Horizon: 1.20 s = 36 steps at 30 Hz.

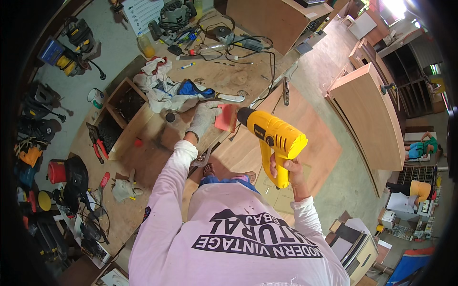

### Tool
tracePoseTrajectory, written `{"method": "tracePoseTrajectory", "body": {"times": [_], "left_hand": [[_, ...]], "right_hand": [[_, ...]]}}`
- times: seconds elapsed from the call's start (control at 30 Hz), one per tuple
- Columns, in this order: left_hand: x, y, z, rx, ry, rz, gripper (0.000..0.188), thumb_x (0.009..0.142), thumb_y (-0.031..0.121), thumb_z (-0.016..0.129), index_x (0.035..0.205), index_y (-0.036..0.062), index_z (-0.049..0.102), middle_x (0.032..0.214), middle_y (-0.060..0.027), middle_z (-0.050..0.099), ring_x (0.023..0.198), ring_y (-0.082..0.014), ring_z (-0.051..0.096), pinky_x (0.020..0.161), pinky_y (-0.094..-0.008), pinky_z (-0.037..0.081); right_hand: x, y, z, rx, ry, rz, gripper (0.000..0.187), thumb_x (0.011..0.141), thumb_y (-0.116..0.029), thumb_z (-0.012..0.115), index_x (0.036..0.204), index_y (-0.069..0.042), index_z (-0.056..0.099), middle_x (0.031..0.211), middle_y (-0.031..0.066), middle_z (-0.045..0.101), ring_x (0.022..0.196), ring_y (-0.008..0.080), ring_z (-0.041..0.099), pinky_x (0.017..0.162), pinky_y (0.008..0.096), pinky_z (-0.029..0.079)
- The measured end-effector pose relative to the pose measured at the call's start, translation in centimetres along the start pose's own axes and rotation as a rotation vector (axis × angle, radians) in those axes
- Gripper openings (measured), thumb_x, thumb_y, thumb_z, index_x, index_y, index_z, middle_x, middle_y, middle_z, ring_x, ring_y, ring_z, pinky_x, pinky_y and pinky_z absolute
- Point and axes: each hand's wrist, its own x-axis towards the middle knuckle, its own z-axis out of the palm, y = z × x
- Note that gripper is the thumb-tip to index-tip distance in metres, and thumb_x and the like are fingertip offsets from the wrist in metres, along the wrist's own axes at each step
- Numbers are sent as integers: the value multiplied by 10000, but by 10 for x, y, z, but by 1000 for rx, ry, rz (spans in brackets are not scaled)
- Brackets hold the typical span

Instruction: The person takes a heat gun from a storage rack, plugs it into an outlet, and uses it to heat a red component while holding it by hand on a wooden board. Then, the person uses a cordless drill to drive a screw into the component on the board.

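Observation:
My right hand (pixel 290 173), bare, is wrapped round the grip of a yellow heat gun (pixel 279 135). Its black nozzle (pixel 244 116) points left, close to a flat red piece (pixel 224 119) with a brownish strip along its right edge. My left hand (pixel 204 119), in a grey work glove, grips the left side of that piece above the front edge of the wooden workbench (pixel 160 164). What the red piece is made of I cannot tell. Just behind my left hand lie a crumpled white and blue cloth (pixel 167 88) and a knife with a pale handle (pixel 231 97).
Red-handled pliers (pixel 98 143) lie by a divided wooden box (pixel 126 102). A loose glove (pixel 125 187) rests nearer me. Cables and an angle grinder (pixel 243 42) clutter the back of the bench. Wooden cabinets (pixel 367 114) stand to the right, with other people (pixel 422 148) beyond.

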Motion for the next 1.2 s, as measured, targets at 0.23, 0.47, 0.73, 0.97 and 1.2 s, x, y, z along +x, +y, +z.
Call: {"method": "tracePoseTrajectory", "body": {"times": [0.23, 0.47, 0.73, 0.97, 1.2], "left_hand": [[7, -8, -5, -102, 34, 102, 303, 917, 21, 667, 1211, 65, 723, 1059, -22, 737, 847, -117, 671, 698, -265, 564], [11, -9, -6, -105, 34, 76, 303, 913, 33, 680, 1212, 56, 720, 1050, -24, 738, 841, -127, 681, 690, -282, 575], [4, -12, -6, -98, -73, -20, 297, 915, 57, 691, 1210, 48, 716, 1038, -30, 737, 835, -129, 687, 688, -283, 580], [4, -2, 1, -397, 78, -61, 261, 925, 93, 683, 1181, 43, 696, 1036, -63, 724, 874, -181, 698, 733, -337, 592], [0, -24, 13, -813, 140, -388, 174, 939, 40, 612, 1111, 17, 628, 1021, -144, 678, 879, -281, 695, 746, -402, 625]], "right_hand": [[-26, -6, 14, -36, 24, 97, 613, 770, -248, 847, 1244, -17, 535, 913, 138, 668, 620, 227, 642, 581, 342, 522], [-25, -9, 13, -60, -11, 122, 548, 786, -270, 845, 1184, -18, 567, 912, 126, 667, 628, 221, 636, 586, 334, 518], [2, -10, -4, -79, -21, -51, 578, 827, -321, 817, 1224, -11, 532, 922, 129, 659, 636, 223, 657, 574, 330, 531], [-27, -6, 3, -94, 16, 24, 630, 764, -304, 850, 1193, 46, 548, 905, 161, 665, 630, 245, 664, 557, 342, 545], [-41, 14, 2, -66, 49, -11, 768, 701, -223, 891, 1319, -2, 492, 933, 185, 677, 653, 269, 666, 591, 368, 546]]}}
